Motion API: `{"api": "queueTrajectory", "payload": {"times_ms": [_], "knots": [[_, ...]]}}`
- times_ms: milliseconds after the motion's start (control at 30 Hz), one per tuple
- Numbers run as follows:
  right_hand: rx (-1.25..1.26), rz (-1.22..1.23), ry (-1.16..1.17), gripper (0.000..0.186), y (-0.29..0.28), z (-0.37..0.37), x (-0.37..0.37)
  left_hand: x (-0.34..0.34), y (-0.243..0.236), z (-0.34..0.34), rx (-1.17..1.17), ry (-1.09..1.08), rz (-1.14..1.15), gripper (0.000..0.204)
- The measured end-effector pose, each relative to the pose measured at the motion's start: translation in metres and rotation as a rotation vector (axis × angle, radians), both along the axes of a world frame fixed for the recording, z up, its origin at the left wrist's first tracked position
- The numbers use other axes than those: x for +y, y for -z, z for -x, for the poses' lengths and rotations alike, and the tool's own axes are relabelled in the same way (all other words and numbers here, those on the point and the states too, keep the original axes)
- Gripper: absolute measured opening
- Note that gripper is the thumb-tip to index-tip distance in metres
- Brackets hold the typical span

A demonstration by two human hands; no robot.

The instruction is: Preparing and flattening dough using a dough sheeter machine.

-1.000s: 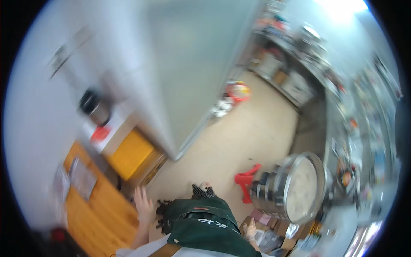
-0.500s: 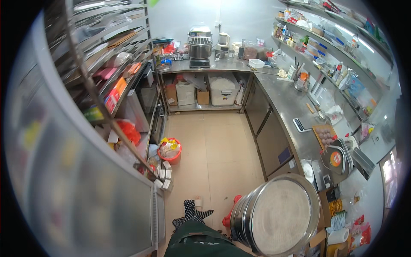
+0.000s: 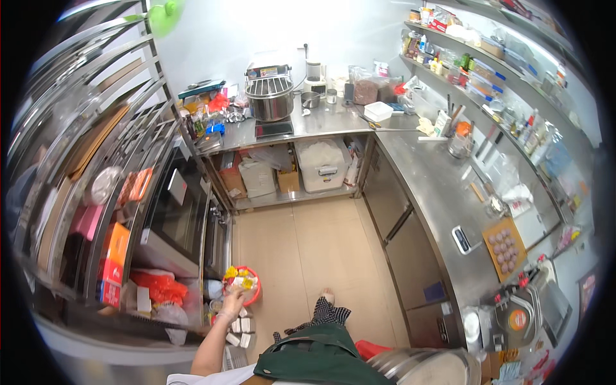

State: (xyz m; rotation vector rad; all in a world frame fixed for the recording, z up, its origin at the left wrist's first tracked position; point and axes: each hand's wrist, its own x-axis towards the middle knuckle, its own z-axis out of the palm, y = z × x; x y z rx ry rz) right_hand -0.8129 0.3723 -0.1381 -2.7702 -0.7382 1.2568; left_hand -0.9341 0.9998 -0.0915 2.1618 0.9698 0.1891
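Note:
My left hand (image 3: 232, 301) reaches forward from the lower edge, open with loosely bent fingers, appearing over a red bucket (image 3: 256, 289) full of bags and scraps; I cannot tell whether it touches it. Small white cartons (image 3: 244, 325) lie beside the bucket. My right hand is out of view. Below my dark green apron (image 3: 314, 356), a foot (image 3: 327, 296) steps on the tiles. At the lower right stands a stack of round steel sieves or steamers (image 3: 423, 369) by a red stool (image 3: 372, 351).
A steel rack (image 3: 115, 179) with trays and an oven lines the left. A steel counter (image 3: 417, 167) runs around back and right, holding a mixer (image 3: 269, 99), a scale (image 3: 462, 239) and a tray of round balls (image 3: 504, 250). Tiled floor (image 3: 295, 244) lies between.
I have turned and moved forward past the frosted door into the narrow room. The sieve stack has slid toward the lower edge, and my left hand has come back into view.

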Motion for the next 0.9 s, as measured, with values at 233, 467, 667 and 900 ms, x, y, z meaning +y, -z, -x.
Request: {"api": "queueTrajectory", "payload": {"times_ms": [233, 467, 667, 900], "knots": [[-0.031, 0.010, -0.153, 0.037, -0.069, -0.221, 0.141, 0.044, 0.062, -0.148, -0.076, -0.185, 0.405, 0.040], [-0.196, 0.326, -0.509, 0.024, -0.117, -0.496, 0.306, 0.152, -0.087, -0.314, -0.471, -0.315, -0.036, 0.025], [-0.639, -0.518, -0.395, 0.033, -0.181, -0.668, 0.517, 0.269, -0.230, -0.496, -0.705, -0.167, -0.510, 0.028], [-0.120, -0.425, -0.354, 0.043, -0.166, -0.725, 0.598, 0.400, -0.281, -0.679, -0.636, -0.019, -0.834, 0.036]]}}
